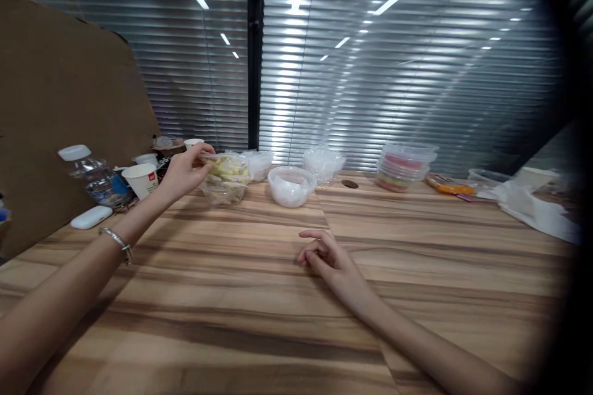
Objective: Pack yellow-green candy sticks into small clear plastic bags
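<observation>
My left hand point(188, 171) reaches to the back left of the table, its thumb and fingers closed on the near-left edge of a clear plastic container of yellow pieces point(228, 168). Beneath it sits another clear container point(223, 192) with paler contents. My right hand point(330, 259) is over the middle of the table, holding nothing, with its index finger stretched out and the other fingers loosely bent. Beyond it stands a clear plastic bowl point(291, 186) with whitish, see-through material inside.
Along the back are stacked clear bowls point(323, 165), lidded containers with red and green contents point(403, 168) and an orange packet point(451, 185). White paper point(532, 210) lies at right. A paper cup point(141, 180), bottle point(99, 179) and white case point(91, 217) stand left, by a cardboard panel point(65, 105).
</observation>
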Available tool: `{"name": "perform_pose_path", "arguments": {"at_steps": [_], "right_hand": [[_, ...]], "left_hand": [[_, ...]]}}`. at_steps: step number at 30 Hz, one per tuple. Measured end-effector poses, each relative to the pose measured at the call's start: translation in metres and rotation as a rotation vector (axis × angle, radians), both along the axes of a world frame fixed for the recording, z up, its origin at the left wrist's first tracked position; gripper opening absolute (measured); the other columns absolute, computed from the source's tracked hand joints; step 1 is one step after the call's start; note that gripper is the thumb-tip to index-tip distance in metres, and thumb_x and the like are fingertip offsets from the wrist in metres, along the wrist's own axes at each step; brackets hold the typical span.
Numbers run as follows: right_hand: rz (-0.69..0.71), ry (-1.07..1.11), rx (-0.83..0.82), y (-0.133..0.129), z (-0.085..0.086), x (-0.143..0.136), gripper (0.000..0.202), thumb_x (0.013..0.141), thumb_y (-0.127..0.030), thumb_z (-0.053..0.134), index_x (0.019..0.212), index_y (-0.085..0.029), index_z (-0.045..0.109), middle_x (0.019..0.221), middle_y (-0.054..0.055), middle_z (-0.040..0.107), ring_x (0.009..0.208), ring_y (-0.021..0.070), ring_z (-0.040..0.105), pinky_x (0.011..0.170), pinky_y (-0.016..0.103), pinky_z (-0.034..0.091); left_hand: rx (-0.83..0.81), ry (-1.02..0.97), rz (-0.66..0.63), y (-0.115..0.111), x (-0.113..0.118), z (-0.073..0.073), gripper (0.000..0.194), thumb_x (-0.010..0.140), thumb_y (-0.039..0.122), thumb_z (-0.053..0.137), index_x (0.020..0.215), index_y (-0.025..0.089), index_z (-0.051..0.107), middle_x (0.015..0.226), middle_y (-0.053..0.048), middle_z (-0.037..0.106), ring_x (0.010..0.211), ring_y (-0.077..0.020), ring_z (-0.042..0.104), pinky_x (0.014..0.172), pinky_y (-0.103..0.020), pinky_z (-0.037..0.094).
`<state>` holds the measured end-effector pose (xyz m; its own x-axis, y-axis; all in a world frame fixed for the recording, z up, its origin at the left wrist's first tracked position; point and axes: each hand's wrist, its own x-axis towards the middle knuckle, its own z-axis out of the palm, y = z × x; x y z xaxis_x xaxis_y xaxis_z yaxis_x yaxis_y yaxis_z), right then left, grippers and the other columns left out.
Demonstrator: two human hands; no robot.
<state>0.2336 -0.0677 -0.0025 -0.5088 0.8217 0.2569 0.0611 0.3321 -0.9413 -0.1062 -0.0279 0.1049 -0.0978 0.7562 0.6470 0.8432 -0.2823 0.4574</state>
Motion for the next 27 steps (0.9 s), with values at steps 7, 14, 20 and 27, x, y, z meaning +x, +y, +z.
{"name": "perform_pose_path", "arguments": {"at_steps": [7,14,20,27], "right_hand": [[0.004,0.003,-0.002,0.0,-0.002,-0.001,0.027,0.088,-0.027,0.045,0.114,-0.021,0.045,0.078,0.002,0.061,0.075,0.0147,0.058,0.073,0.03,0.044],[0.016,-0.01,0.014,-0.002,0.002,-0.001,0.024,0.088,-0.027,0.045,0.111,-0.02,0.046,0.078,0.002,0.061,0.073,0.014,0.058,0.071,0.029,0.044],[0.033,-0.01,0.015,-0.001,0.0,-0.001,0.023,0.088,-0.027,0.045,0.11,-0.02,0.047,0.078,0.003,0.061,0.074,0.0137,0.058,0.072,0.029,0.045],[0.055,-0.03,0.021,-0.001,-0.001,0.0,0.022,0.089,-0.025,0.044,0.11,-0.02,0.048,0.08,0.003,0.061,0.074,0.013,0.058,0.072,0.029,0.045]], "left_hand": [[0.069,0.143,-0.065,0.0,0.002,-0.001,0.026,0.075,0.037,0.052,0.094,0.02,0.059,0.097,-0.005,0.063,0.078,-0.0176,0.059,0.077,-0.027,0.043],[0.116,0.184,-0.117,0.004,-0.006,-0.006,0.019,0.079,0.037,0.051,0.088,0.024,0.062,0.096,-0.003,0.065,0.092,-0.0225,0.058,0.086,-0.033,0.041],[0.235,0.389,-0.126,0.009,-0.014,-0.008,0.023,0.082,0.032,0.048,0.096,0.023,0.063,0.12,-0.006,0.054,0.114,-0.0253,0.046,0.1,-0.042,0.032],[0.152,0.58,-0.014,0.013,-0.02,-0.016,0.045,0.079,0.052,0.05,0.117,0.027,0.053,0.14,-0.005,0.034,0.128,-0.0315,0.026,0.105,-0.049,0.017]]}}
